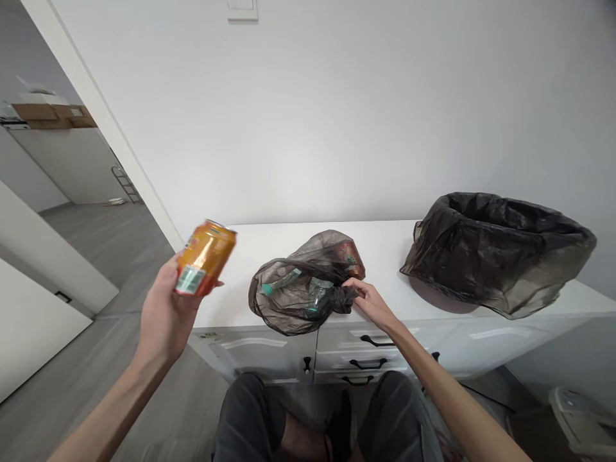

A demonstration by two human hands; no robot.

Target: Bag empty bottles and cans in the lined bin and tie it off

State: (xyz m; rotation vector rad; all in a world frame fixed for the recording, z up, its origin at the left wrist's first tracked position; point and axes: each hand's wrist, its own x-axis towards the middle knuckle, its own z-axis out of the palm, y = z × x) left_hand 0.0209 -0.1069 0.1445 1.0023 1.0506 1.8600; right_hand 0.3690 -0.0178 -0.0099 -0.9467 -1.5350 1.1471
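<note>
My left hand is wrapped round an orange and red drink can, held tilted in the air left of the cabinet top. A thin black plastic bag lies on the white cabinet, its mouth facing left. My right hand is closed on the bunched edge of this bag. Through the see-through film show a red can and clear plastic bottles, one with a green cap.
A bin lined with a black bag stands on the right of the cabinet top. Drawers with black handles are below, above my knees. A white wall rises behind; a doorway opens at left.
</note>
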